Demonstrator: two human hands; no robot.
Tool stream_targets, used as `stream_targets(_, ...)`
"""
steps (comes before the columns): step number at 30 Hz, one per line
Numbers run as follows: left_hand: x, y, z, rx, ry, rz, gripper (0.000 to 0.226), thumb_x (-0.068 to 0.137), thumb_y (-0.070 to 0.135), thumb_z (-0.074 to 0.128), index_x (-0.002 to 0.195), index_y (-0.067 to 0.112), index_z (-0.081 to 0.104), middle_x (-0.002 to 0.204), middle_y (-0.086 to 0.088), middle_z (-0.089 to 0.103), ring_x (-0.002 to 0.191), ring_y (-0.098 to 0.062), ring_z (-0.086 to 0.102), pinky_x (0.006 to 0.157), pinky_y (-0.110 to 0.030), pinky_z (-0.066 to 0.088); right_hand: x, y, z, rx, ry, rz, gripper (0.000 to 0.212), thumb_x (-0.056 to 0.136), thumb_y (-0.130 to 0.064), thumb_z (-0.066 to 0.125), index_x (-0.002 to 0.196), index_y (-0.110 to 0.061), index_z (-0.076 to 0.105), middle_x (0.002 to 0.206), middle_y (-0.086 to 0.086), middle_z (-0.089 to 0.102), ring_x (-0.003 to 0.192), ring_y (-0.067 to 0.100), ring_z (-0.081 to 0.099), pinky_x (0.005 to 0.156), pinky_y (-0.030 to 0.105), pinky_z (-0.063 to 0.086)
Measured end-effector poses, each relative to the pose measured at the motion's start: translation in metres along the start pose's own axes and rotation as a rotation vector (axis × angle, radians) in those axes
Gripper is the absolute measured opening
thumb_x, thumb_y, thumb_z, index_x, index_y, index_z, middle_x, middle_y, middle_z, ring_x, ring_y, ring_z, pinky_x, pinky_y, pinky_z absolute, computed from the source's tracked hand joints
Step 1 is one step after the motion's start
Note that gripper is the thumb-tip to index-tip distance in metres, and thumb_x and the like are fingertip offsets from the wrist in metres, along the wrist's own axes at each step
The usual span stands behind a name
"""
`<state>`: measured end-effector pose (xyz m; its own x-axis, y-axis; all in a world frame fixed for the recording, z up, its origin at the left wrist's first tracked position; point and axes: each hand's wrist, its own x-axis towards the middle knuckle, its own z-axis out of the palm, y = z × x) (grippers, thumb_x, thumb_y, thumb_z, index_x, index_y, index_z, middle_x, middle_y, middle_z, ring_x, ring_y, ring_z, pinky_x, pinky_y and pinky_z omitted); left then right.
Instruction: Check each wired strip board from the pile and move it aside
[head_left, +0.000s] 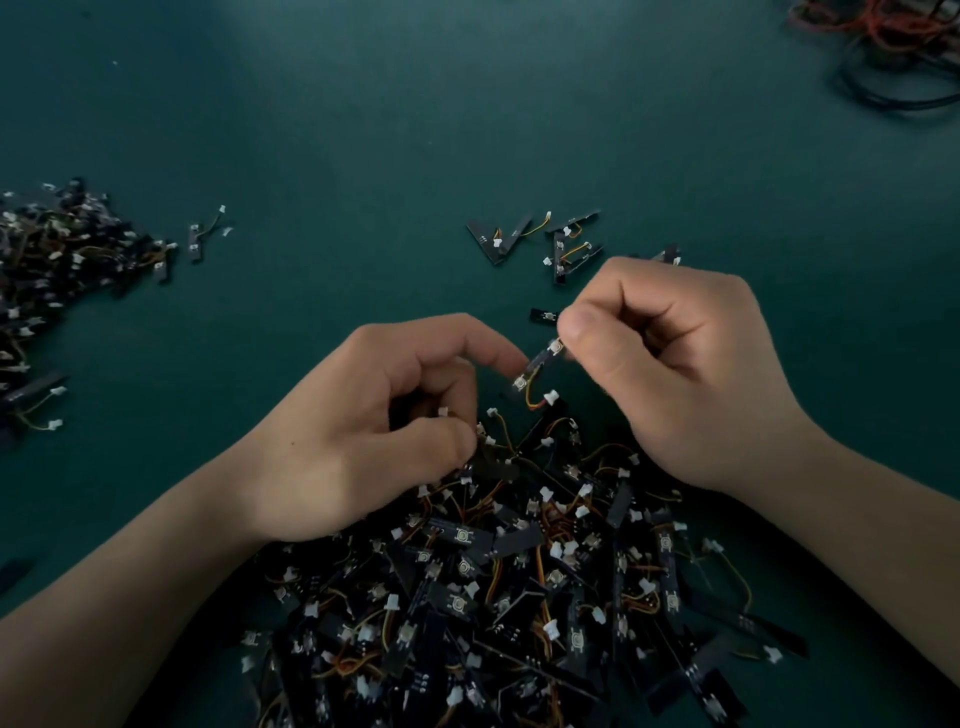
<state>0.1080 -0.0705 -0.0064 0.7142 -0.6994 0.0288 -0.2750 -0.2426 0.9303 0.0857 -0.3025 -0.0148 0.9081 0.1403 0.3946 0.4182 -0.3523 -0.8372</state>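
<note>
The wired strip board (537, 364) I am watching is off the pile, tilted, with its upper end pinched between the thumb and forefinger of the right hand (675, 374). The other fingers of that hand are curled into the palm. Short orange and yellow leads hang from the board's lower end to a white connector (550, 399) just above the pile (519, 597).

The left hand (374, 415) rests on the pile's near-left edge with its fingers curled and the forefinger arched toward the board's lower end. A white plug (442, 412) shows between its thumb and fingers, but I cannot tell whether it is gripped.

Beyond the hands, a few loose boards (540, 239) lie on the green table (363, 130). A second heap of boards (57, 270) sits at the far left, well apart, and a tangle of red and black wires (893, 52) is in the top right corner.
</note>
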Motion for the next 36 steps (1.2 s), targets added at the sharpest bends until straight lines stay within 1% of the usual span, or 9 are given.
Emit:
stream_targets(3,0.0019,-0.0013,0.0005,-0.014,0.040,0.027,0.021,0.094,0.038,0.064,0.097,0.020,0.074,0.064,-0.005,0.053,0.054,-0.027,0.044,0.051,-0.038,0.035,-0.0012,-0.0019,0.0008,0.009,-0.057,-0.030,0.031,0.101,-0.017,0.057,0.075,-0.001,0.062,0.057,0.002,0.050,0.049,0.013,0.044,0.049,0.019,0.034)
stream_targets(5,0.0039,-0.0022,0.0017,0.039,0.100,0.030,0.021,0.094,0.040,0.066,0.084,0.022,0.071,0.063,-0.010,0.054,0.053,-0.032,0.046,0.049,-0.039,0.036,-0.0022,-0.0034,0.0011,0.007,-0.087,-0.034,0.030,0.102,-0.019,0.057,0.078,-0.003,0.064,0.056,0.002,0.050,0.048,0.011,0.043,0.048,0.018,0.033)
stream_targets(7,0.0048,-0.0019,0.0020,0.061,0.123,0.048,0.020,0.093,0.036,0.067,0.076,0.026,0.066,0.062,-0.010,0.052,0.052,-0.031,0.045,0.048,-0.039,0.036,-0.0023,-0.0036,0.0005,0.018,-0.103,-0.023,0.031,0.101,-0.020,0.057,0.077,-0.001,0.065,0.055,0.001,0.049,0.048,0.007,0.041,0.050,0.015,0.031)
stream_targets(9,0.0050,-0.0015,0.0011,0.056,0.117,0.070,0.022,0.092,0.032,0.067,0.072,0.030,0.062,0.064,-0.002,0.050,0.054,-0.025,0.044,0.051,-0.036,0.036,-0.0016,-0.0031,-0.0003,0.030,-0.135,-0.009,0.033,0.100,-0.023,0.058,0.076,-0.001,0.064,0.054,0.002,0.049,0.047,0.009,0.041,0.049,0.019,0.032)
stream_targets(12,0.0045,0.0001,0.0011,0.054,0.076,0.079,0.023,0.092,0.030,0.067,0.071,0.033,0.059,0.068,0.009,0.050,0.057,-0.016,0.044,0.055,-0.029,0.037,-0.0008,-0.0037,0.0003,-0.017,-0.197,0.006,0.031,0.098,-0.027,0.059,0.076,-0.006,0.066,0.054,0.001,0.052,0.047,0.015,0.044,0.046,0.027,0.034)
stream_targets(18,0.0055,0.0000,0.0018,0.056,0.106,0.058,0.024,0.098,0.030,0.057,0.075,0.027,0.063,0.069,0.011,0.055,0.061,-0.009,0.049,0.060,-0.020,0.040,-0.0018,-0.0042,0.0002,-0.024,-0.199,-0.001,0.029,0.097,-0.025,0.064,0.072,-0.010,0.063,0.053,-0.007,0.050,0.046,0.013,0.044,0.045,0.023,0.033)
stream_targets(22,0.0056,-0.0020,0.0018,0.081,0.135,0.046,0.024,0.097,0.033,0.058,0.077,0.023,0.065,0.067,0.005,0.055,0.059,-0.013,0.048,0.056,-0.024,0.040,-0.0013,-0.0024,0.0016,-0.064,-0.178,0.029,0.030,0.096,-0.019,0.068,0.067,-0.010,0.061,0.051,-0.004,0.049,0.044,0.015,0.042,0.045,0.020,0.031)
stream_targets(31,0.0052,-0.0016,0.0021,0.112,0.177,0.056,0.025,0.097,0.032,0.057,0.080,0.016,0.067,0.067,0.005,0.056,0.058,-0.009,0.047,0.057,-0.019,0.039,-0.0007,-0.0048,0.0017,-0.068,-0.199,0.022,0.032,0.096,-0.017,0.067,0.065,-0.011,0.059,0.051,-0.006,0.048,0.045,0.011,0.041,0.045,0.019,0.031)
stream_targets(36,0.0044,-0.0004,0.0019,0.099,0.161,0.051,0.024,0.095,0.033,0.058,0.075,0.020,0.063,0.066,0.000,0.054,0.058,-0.017,0.047,0.054,-0.027,0.039,-0.0010,-0.0047,0.0016,-0.093,-0.233,0.015,0.032,0.096,-0.019,0.067,0.065,-0.013,0.059,0.050,-0.004,0.048,0.044,0.015,0.042,0.045,0.019,0.030)
